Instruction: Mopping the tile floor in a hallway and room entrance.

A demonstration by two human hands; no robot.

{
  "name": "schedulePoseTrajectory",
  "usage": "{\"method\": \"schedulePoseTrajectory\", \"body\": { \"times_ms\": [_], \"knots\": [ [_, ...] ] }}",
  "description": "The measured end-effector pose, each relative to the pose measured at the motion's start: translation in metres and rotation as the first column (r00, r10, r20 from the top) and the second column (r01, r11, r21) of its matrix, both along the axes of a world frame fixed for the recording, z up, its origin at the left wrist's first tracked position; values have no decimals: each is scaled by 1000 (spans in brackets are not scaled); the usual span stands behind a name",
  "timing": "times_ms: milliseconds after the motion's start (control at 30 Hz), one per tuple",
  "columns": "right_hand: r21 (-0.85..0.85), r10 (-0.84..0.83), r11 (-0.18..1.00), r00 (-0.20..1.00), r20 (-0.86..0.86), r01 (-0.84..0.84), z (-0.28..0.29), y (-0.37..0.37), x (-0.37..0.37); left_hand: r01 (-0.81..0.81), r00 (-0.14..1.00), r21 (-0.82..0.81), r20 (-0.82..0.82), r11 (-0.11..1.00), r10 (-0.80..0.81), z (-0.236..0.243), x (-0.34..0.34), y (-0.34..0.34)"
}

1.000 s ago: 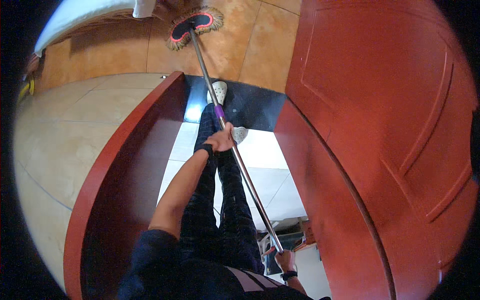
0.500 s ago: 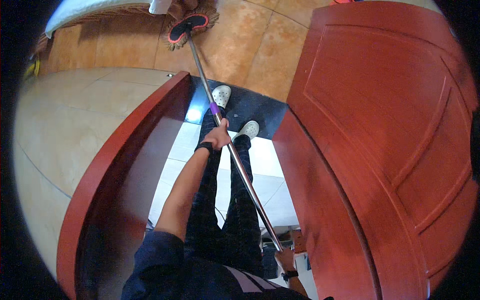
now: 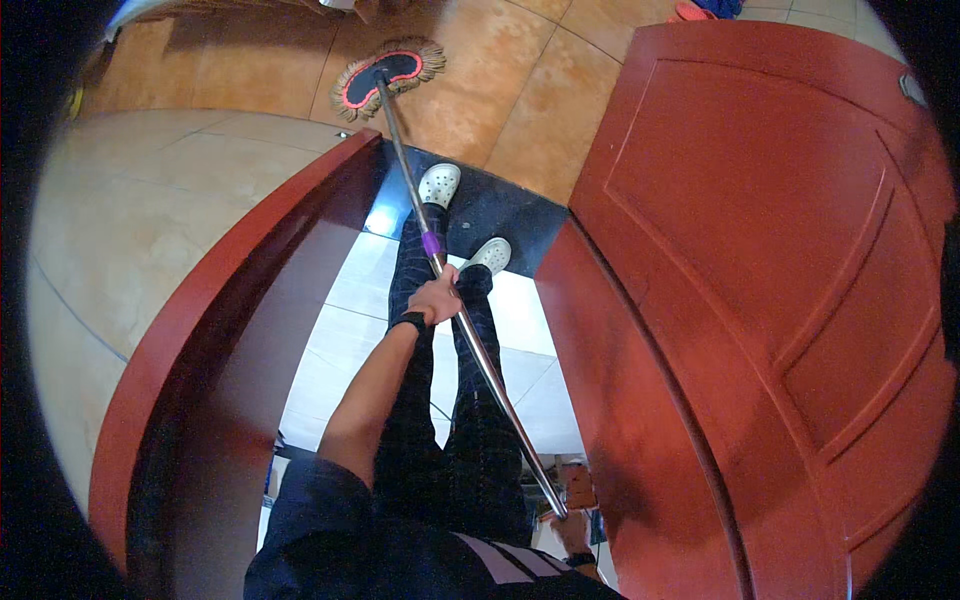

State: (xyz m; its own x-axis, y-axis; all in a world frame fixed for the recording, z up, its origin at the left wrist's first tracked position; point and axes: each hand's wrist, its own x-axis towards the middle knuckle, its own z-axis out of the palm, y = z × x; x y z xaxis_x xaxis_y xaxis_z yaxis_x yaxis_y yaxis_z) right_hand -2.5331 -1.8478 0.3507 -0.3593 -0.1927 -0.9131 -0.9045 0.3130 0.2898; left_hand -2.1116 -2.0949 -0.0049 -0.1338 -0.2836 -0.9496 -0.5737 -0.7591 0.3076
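Observation:
A flat mop [image 3: 385, 78] with a dark kidney-shaped plate, red edging and a beige fringe lies on the brown tiled floor ahead. Its long metal handle [image 3: 487, 368], with a purple collar, slopes back toward my body. Partway along the handle, just below the collar, my left hand [image 3: 437, 298] is wrapped round it; a dark band circles that wrist. Near the handle's rear end, low in the picture, my right hand [image 3: 572, 533] is closed on it, its fingers partly hidden.
I stand in a doorway, one white clog [image 3: 439, 185] on the dark threshold [image 3: 510, 215]. To my right is a red panelled door [image 3: 770, 230]; to my left, a red door frame [image 3: 205, 290]. Blue and pink items [image 3: 705, 10] lie beyond the door.
The mop head has come slightly back toward me, away from the draped cloth at the far left. Both hands keep their grip and have moved slightly back with the handle.

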Motion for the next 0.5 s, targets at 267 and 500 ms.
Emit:
{"method": "schedulePoseTrajectory", "body": {
  "times_ms": [267,500],
  "knots": [
    [61,187,979,977,102,-194,-38,-114,110,-269,934,8,246,963,259,-19,82,-14],
    [135,72,988,997,4,-72,-49,-176,136,-400,898,34,212,916,385,-28,80,-54]
  ]
}}
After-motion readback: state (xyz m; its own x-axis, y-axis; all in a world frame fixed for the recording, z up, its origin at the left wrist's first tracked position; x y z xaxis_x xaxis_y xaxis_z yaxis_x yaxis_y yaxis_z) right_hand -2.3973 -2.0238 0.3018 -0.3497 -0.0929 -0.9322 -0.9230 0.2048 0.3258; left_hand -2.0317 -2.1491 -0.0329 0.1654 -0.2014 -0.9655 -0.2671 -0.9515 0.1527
